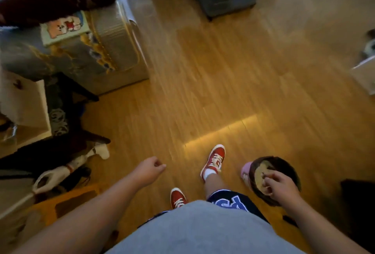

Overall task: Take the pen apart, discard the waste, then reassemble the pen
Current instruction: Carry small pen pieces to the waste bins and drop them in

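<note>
We're standing on the wooden floor (203, 75), red sneakers below us, and the view is smeared with motion. Near right sits a round dark-rimmed bin (290, 170), with something pink at its left edge. Our right hand (278, 184) hovers directly above its mouth, fingers pinched together on something thin and dark, perhaps the waste from the pen, though it's too small and blurred to name. So the bin lies straight beneath that hand; a drop looks like the step. Our left hand (150, 169) hangs well apart to the left, loosely curled; whether it holds anything, we cannot tell. The pen itself isn't visible.
</note>
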Motion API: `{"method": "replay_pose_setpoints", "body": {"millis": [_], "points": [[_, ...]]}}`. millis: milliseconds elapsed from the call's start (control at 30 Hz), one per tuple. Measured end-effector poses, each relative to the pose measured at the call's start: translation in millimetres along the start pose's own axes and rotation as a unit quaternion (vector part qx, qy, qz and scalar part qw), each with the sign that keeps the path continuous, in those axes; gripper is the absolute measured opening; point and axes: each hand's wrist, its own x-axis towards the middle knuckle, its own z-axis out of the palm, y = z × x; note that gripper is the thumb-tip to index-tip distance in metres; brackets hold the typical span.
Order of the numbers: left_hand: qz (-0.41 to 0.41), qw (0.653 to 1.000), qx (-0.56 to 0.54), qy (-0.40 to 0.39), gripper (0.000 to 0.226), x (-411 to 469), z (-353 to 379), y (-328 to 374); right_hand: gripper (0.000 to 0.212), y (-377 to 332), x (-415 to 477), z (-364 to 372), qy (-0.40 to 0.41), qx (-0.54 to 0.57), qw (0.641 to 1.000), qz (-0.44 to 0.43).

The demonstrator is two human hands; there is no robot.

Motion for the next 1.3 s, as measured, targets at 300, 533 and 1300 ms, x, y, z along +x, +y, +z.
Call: {"method": "replay_pose_setpoints", "body": {"millis": [300, 533, 1300], "points": [[0.021, 0.993, 0.093, -0.063, 0.024, 102.5, -30.3, 163.0, 0.018, -51.0, 115.7, -58.5, 0.035, 0.052, 0.995, 0.079], [-0.02, 0.99, 0.125, -0.059, 0.022, 145.1, -70.1, 227.9, 0.016, -149.3, 202.5, -103.5, 0.001, 0.079, 0.996, 0.035], [0.209, 0.886, 0.381, -0.162, 0.02, 399.6, -110.5, 717.6, 0.016, -235.5, 307.1, -253.8, 0.174, 0.273, 0.918, 0.228]]}}
